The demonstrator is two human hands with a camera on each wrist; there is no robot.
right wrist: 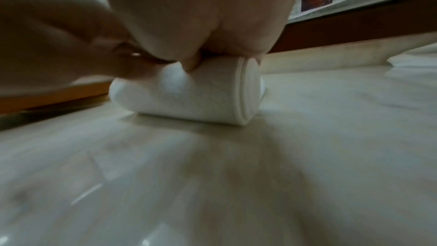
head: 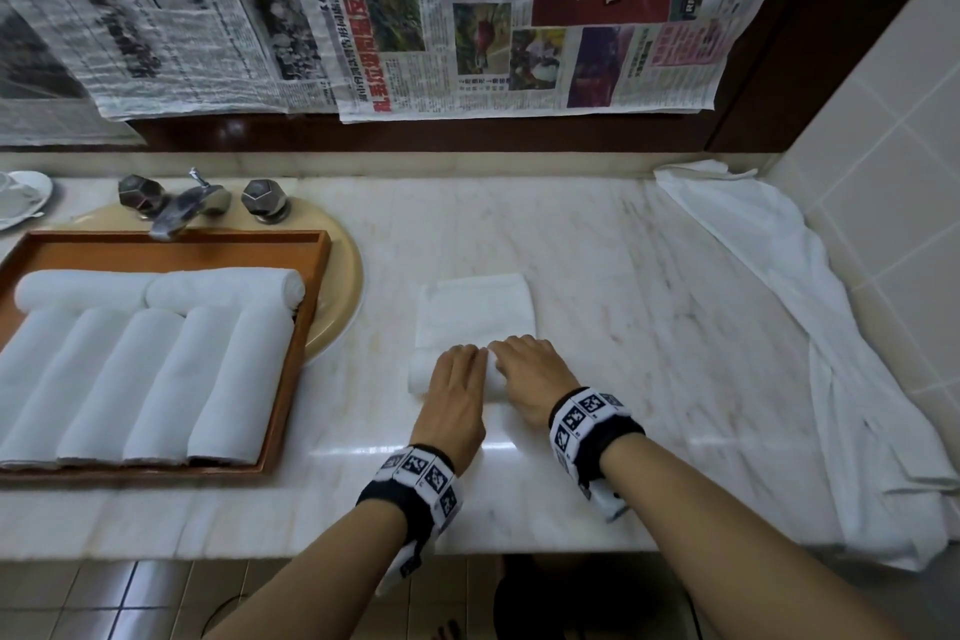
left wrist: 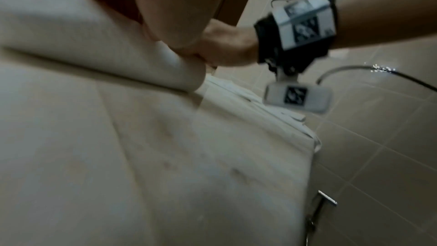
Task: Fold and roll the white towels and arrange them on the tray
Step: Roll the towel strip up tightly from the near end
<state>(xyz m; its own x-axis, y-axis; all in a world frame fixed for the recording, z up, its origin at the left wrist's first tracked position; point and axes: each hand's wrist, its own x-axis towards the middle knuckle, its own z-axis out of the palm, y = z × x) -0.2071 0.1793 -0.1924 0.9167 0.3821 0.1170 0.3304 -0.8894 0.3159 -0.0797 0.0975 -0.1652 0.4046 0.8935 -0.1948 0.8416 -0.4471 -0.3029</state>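
A white towel [head: 478, 307] lies on the marble counter [head: 649, 301], its near end wound into a roll [right wrist: 201, 96]. My left hand [head: 457, 374] and right hand [head: 524, 369] lie side by side on top of the roll, fingers curved over it. In the right wrist view my right hand [right wrist: 201, 25] presses its thumb into the roll, with my left hand [right wrist: 47, 44] beside it. The left wrist view shows the roll [left wrist: 94, 44] under my left hand [left wrist: 170, 6]. The wooden tray [head: 306, 327] at the left holds several rolled white towels [head: 156, 379].
The tray sits over a beige sink basin [head: 343, 286] under a metal faucet [head: 176, 203]. A loose white cloth [head: 831, 353] is draped along the counter's right side by the tiled wall. Newspaper [head: 415, 16] covers the wall behind.
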